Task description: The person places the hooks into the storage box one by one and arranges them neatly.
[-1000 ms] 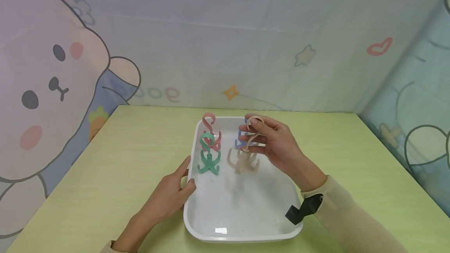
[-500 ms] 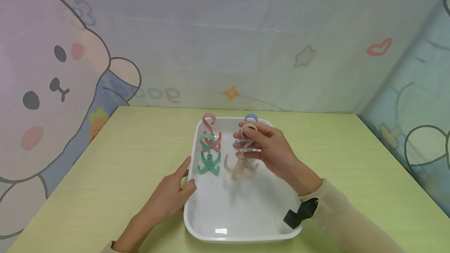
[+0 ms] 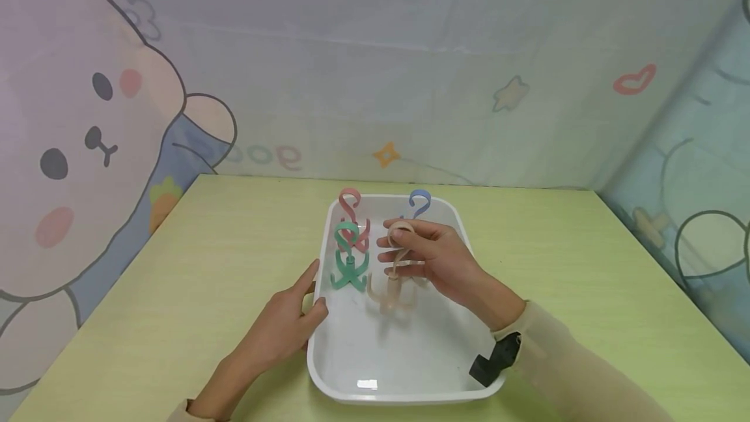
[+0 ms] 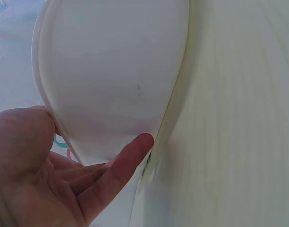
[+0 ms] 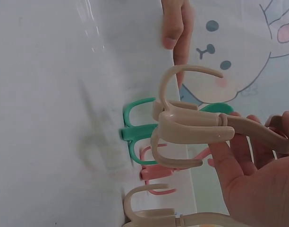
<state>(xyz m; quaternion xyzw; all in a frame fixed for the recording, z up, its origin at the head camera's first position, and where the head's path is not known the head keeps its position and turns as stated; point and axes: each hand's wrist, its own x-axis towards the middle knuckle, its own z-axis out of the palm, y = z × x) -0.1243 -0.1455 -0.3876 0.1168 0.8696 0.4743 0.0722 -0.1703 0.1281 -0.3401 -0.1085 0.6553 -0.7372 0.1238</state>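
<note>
My right hand (image 3: 451, 259) pinches the curved top of a beige four-pronged hanging hook (image 3: 394, 288) and holds it upright over the white tray (image 3: 404, 370). In the right wrist view its prongs hang clear of the tray floor. A second beige hook (image 5: 151, 218) stands behind it, mostly hidden in the head view. A green hook (image 3: 349, 269) and a pink hook (image 3: 350, 200) stand along the tray's left side. At the far right is a blue hook (image 3: 420, 200), its lower part behind my fingers. My left hand (image 3: 281, 327) grips the tray's left rim, thumb over the edge.
The tray lies on a pale yellow-green table (image 3: 176, 292). Behind it hangs a cartoon-printed cloth (image 3: 375, 70) down to the table's back edge. A black wrist camera (image 3: 495, 358) sits on my right wrist, close above the tray's right rim.
My right hand has moved left and nearer to me with the beige hook, uncovering the top of the blue hook. The left hand and the tray have stayed put.
</note>
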